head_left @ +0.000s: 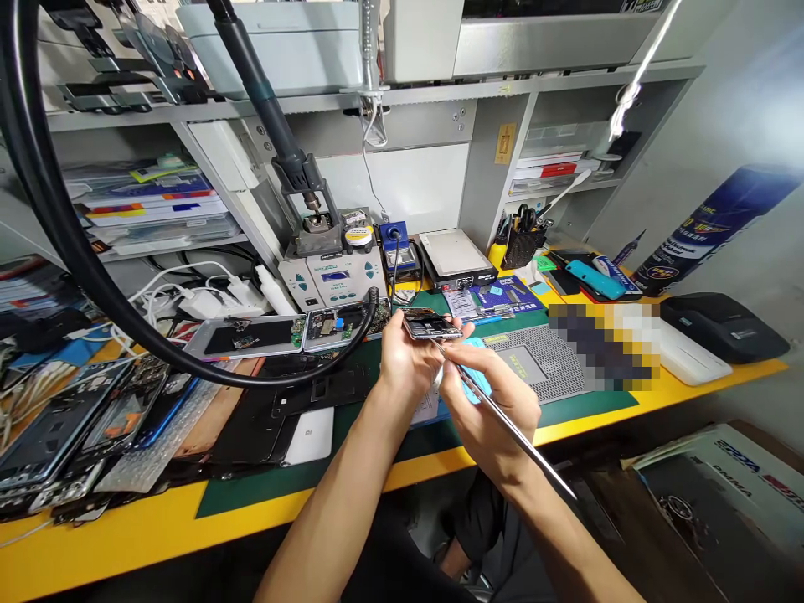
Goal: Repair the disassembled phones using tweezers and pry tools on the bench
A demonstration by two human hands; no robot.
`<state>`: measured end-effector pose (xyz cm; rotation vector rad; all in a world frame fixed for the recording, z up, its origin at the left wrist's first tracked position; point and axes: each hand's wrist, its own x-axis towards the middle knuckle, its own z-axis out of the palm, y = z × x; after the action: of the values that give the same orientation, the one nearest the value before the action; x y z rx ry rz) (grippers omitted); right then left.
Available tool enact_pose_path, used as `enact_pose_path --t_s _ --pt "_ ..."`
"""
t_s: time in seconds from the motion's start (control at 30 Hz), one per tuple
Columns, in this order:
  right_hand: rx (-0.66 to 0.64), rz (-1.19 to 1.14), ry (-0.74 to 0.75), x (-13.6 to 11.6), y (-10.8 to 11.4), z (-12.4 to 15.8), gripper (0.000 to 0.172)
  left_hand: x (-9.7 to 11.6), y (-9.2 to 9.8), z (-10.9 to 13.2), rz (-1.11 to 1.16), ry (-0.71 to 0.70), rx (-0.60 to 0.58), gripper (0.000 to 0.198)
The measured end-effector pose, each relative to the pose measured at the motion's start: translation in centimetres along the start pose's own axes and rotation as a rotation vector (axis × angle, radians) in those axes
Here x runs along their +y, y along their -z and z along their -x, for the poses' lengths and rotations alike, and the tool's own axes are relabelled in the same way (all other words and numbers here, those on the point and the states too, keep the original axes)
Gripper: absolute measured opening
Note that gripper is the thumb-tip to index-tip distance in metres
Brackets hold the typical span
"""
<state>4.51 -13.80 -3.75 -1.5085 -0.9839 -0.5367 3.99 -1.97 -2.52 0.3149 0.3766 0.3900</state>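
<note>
Clamping one thin, dark, rectangular phone body (432,325) with its inside exposed between thumb and fingers of the left hand (408,360), holding it above the flat green work mat (251,494). Pinching one long, slim, silvery metal tool (528,448) in the right hand (496,398), aiming its tip at the phone body's near edge; not showing clearly whether touching. Possibly risking a scratched inner part, through the tip slipping while working in mid-air; perhaps also risking a drop, through relying on finger grip alone. Counting two hands, one held phone body, one tool; also counting one thick black curved hose (188,364), one grey perforated metal plate (559,368), one tall blue spray can (709,222).
</note>
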Motion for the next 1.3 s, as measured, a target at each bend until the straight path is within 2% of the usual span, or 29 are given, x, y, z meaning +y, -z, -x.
enact_pose_path --t_s 0.33,0.5,0.73,1.0,1.3 --pt "-0.044 -0.025 -0.004 -0.3 0.3 0.0 0.02 0.2 0.0 -0.4 -0.029 0.027 0.007 0.05" --pt "-0.009 0.019 0.001 -0.2 0.3 0.0 0.02 0.0 0.1 -0.6 -0.035 0.013 -0.002 0.051" --pt "-0.029 -0.011 0.016 0.0 0.1 -0.1 0.024 -0.2 0.2 -0.4 -0.051 -0.007 -0.028 0.052" --pt "-0.031 0.052 -0.038 -1.1 1.0 -0.1 0.015 0.1 -0.3 -0.3 -0.055 0.003 0.002 0.053" --pt "-0.038 0.016 -0.003 -0.3 0.2 -0.1 0.019 -0.1 -0.2 -0.4 -0.056 0.012 -0.006 0.052"
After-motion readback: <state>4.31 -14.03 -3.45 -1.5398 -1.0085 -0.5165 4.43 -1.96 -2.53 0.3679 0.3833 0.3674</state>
